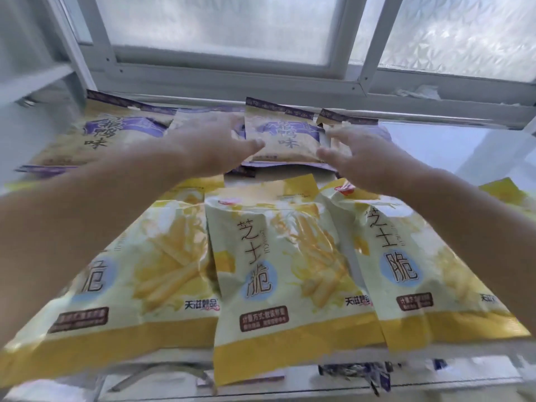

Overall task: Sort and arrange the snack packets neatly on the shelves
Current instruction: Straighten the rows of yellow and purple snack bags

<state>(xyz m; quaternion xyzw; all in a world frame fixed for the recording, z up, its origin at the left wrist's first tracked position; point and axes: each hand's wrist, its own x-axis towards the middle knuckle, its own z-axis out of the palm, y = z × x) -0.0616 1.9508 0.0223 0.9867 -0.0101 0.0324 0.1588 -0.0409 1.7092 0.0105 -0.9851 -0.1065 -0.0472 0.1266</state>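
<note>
Yellow snack packets [116, 271] fill the front row, closest in, lying flat and overlapping at the edges, and the middle yellow packet [284, 271] hangs its bottom border over the front lip of the white shelf [449, 146]. Behind them runs a back row of purple-topped packets [110, 134], also lying flat, and that is where the action sits: both bare arms reach over the yellow row to the central purple packet [284, 137]. The left hand [214, 146] is at its left edge, fingers stretched forward and relaxed over a neighbouring purple packet, thumb pointing in at the packet's lower left corner, gripping nothing. The right hand [362, 152] comes in at the right edge, thumb near the lower right corner and fingers bent towards the packet, but motion blur hides whether it has hold, so its grip cannot be told. One more yellow packet [504, 192] peeks in at the far right. Beyond the shelf stands a frosted window [220, 24] in a pale frame, and below the front lip some blue wrappers [362, 369] show on a lower level.
</note>
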